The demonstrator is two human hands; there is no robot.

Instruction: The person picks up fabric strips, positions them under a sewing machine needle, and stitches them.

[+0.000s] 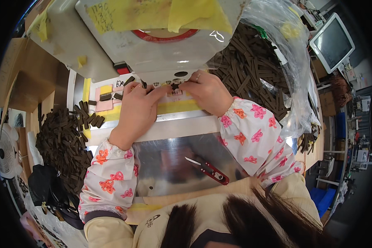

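Note:
Both hands meet under the head of a pale sewing machine (161,49). A small dark strip (175,87) lies between the fingertips, partly hidden by them. My left hand (137,108) has its fingers curled, and its thumb side reaches the strip's left end. From the other side, my right hand (208,94), with a ring on one finger, pinches the strip's right end. Several loose dark strips (106,96) lie left of my left hand, beside pink and yellow patches. Red-handled thread snips (208,169) rest on the metal plate (161,165) below my hands, blade pointing up-left.
A large heap of dark strips (248,68) sits in a clear plastic bag (299,74) to the right. Another pile (64,144) spreads at the left, beside a black bag (49,190). Further out are a cardboard box (20,82), a white fan (5,149) and a monitor (332,43).

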